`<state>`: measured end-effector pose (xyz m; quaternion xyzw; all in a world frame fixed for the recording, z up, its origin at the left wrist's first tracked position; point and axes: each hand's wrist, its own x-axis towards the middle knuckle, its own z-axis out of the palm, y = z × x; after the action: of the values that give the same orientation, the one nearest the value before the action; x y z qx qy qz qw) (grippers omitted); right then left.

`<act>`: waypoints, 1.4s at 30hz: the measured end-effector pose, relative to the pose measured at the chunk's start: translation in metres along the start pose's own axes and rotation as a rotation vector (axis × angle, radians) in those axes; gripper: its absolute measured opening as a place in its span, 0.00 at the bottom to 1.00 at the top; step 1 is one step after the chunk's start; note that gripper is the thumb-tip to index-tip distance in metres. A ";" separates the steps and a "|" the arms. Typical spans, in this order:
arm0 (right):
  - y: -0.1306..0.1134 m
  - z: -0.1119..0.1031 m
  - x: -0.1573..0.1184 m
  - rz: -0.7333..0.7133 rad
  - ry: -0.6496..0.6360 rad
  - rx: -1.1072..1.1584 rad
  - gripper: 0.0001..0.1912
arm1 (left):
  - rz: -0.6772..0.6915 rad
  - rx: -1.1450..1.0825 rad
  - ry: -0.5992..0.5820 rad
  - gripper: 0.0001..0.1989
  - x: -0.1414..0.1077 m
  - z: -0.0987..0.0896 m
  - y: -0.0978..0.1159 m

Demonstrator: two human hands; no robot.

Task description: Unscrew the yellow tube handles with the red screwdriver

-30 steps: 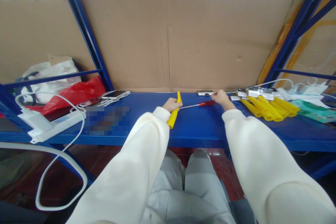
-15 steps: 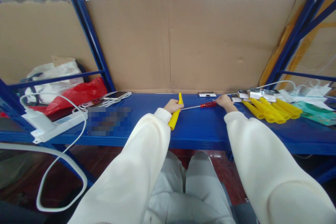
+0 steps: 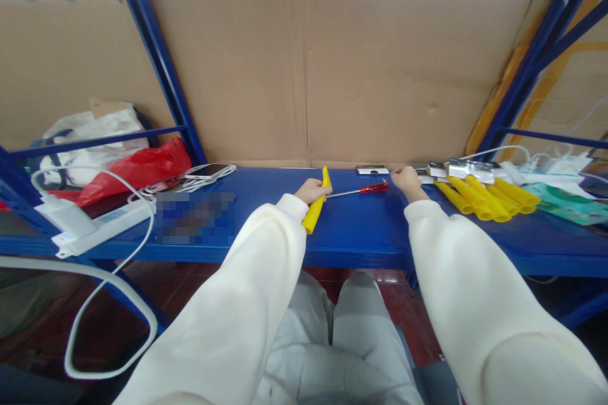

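The yellow tube [image 3: 312, 218] slants above or on the front part of the desk [image 3: 361, 234], its wide end toward the person; whether it touches the surface is unclear. The fingers of the left hand [image 3: 312, 191] are closed around its middle. The screwdriver [image 3: 373, 188] points its shaft at this tube, and its red handle lies just beside the right hand [image 3: 405, 180]. That hand's fingers are curled, but what they hold, if anything, I cannot tell.

The work looks partway along: one tube is in hand, while several other yellow tubes [image 3: 496, 205] lie bunched at the right beside silvery pieces [image 3: 470, 169]. Whether those tubes are finished or waiting does not show, so what is left cannot be counted.

The screwdriver's tip is hard to make out beside the held tube. A small silvery piece [image 3: 372, 170] near the cardboard [image 3: 380, 76] is too small to identify, and a pixelated patch [image 3: 194, 218] hides whatever lies left.
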<state>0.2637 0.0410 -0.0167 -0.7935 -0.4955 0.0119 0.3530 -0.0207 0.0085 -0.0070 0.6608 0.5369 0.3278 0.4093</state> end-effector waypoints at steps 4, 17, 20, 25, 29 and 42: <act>-0.003 -0.001 -0.007 -0.052 -0.050 -0.018 0.16 | -0.046 -0.153 0.001 0.11 -0.001 0.006 0.009; 0.000 0.004 -0.016 -0.359 -0.336 -0.117 0.12 | -0.111 -0.417 -0.041 0.06 0.025 0.064 0.052; -0.001 0.004 -0.018 -0.372 -0.338 -0.142 0.13 | -0.103 -0.443 -0.065 0.06 0.026 0.071 0.059; -0.002 0.004 -0.019 -0.397 -0.340 -0.148 0.12 | -0.119 -0.436 -0.097 0.08 0.029 0.074 0.060; 0.000 0.003 -0.017 -0.378 -0.355 -0.133 0.12 | -0.129 -0.405 -0.093 0.08 0.035 0.065 0.055; -0.017 0.007 -0.025 -0.452 -0.438 -0.040 0.17 | -0.097 -0.405 0.241 0.26 0.019 -0.014 -0.001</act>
<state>0.2350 0.0291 -0.0199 -0.6486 -0.7238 0.0943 0.2160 -0.0293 0.0299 -0.0015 0.4948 0.5365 0.4852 0.4816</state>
